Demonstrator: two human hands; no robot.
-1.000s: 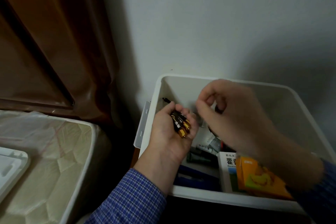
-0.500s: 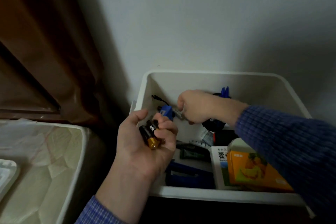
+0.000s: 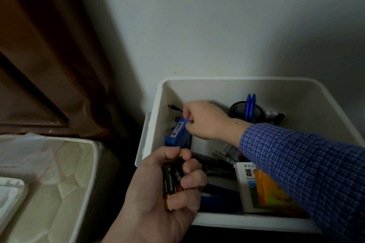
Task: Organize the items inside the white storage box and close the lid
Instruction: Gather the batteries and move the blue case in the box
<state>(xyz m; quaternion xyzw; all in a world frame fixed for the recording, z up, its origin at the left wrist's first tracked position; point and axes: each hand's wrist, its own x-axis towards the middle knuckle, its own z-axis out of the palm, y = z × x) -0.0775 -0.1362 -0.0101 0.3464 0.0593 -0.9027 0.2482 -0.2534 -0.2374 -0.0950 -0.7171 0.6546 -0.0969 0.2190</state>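
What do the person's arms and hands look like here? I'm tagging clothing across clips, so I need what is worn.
Both hands are bare: no gloves, rings or watch show. The right hand comes out of a long sleeve of blue cloth with a fine white check, reaching to the wrist. The left hand shows bare down to the frame edge; no sleeve is in view there.

The left hand [image 3: 158,191] is turned palm up, nearer the body than the other, its fingers [image 3: 192,180] curled over a bundle of batteries [image 3: 171,181] gripped against the palm, thumb along the top. The right hand [image 3: 205,119] is stretched forward and across, beyond the left hand, knuckles up, thumb and fingertips pinching the end of a blue pack [image 3: 177,131]. Its forearm wears a blue checked sleeve [image 3: 300,165].
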